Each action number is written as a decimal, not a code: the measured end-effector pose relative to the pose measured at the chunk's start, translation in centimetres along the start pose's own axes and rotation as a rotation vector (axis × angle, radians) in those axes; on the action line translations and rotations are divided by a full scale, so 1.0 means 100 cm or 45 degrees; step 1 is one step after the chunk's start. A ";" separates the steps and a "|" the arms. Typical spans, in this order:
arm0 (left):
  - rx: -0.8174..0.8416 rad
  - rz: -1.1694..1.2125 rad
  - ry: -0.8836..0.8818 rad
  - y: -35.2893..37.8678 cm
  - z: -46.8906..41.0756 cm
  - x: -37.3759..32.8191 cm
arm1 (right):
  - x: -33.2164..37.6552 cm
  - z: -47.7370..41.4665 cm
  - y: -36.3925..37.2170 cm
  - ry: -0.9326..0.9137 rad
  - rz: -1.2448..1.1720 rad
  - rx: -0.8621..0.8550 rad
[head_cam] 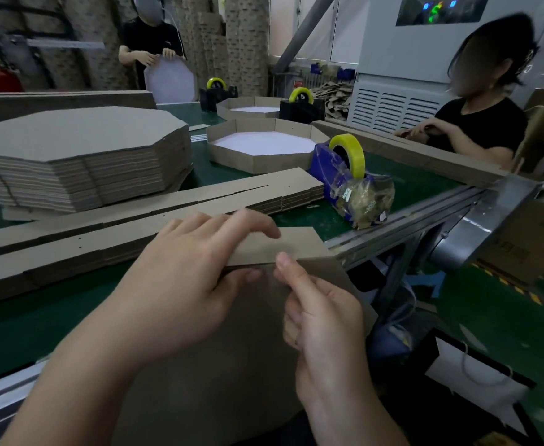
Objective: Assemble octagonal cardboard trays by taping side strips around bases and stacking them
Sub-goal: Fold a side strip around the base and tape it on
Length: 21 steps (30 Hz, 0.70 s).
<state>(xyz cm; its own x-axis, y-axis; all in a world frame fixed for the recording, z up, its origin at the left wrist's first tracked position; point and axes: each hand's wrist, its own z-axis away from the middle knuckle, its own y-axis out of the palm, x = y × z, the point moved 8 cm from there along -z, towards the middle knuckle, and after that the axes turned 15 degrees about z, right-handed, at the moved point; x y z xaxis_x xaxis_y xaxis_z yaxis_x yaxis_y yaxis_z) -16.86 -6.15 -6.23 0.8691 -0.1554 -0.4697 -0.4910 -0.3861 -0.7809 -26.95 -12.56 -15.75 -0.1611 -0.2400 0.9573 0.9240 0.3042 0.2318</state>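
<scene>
Green matte belt (55, 317); left hand (180, 281) and right hand (322, 313) each pinch the flat brown cardboard strip (283, 249).

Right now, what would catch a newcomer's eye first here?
Front and centre, the left hand and right hand pinch a cardboard strip against a base. At the left sits a tall stack of octagonal bases; to the right, a blue tape dispenser with yellow tape.
</scene>
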 end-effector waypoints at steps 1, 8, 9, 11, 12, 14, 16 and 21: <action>0.021 -0.016 0.012 0.001 0.000 -0.001 | 0.001 0.001 0.001 -0.007 0.023 0.036; 0.039 0.141 -0.060 -0.005 0.003 0.005 | 0.001 0.007 0.002 0.000 0.164 0.262; 0.046 0.205 -0.083 -0.006 0.002 0.005 | 0.001 0.008 0.002 -0.007 0.179 0.276; 0.039 0.247 -0.117 -0.007 -0.001 0.006 | 0.002 0.008 0.002 -0.018 0.189 0.291; 0.020 0.206 -0.126 -0.007 -0.002 0.004 | 0.002 0.008 0.002 -0.019 0.184 0.294; -0.051 0.084 -0.131 -0.008 -0.004 0.000 | 0.001 0.010 0.003 -0.016 0.184 0.301; -0.146 -0.023 -0.134 -0.010 -0.007 -0.006 | 0.001 0.011 0.004 -0.018 0.189 0.311; -0.249 0.008 -0.111 -0.009 -0.004 -0.008 | -0.002 0.008 0.001 0.030 0.260 0.389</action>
<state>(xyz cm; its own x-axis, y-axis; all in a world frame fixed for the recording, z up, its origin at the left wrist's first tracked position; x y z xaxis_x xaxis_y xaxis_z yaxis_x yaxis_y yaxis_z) -17.10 -6.10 -4.99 0.8534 -0.0827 -0.5147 -0.4682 -0.5559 -0.6869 -27.14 -11.75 -15.77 0.0274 -0.1662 0.9857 0.7894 0.6086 0.0807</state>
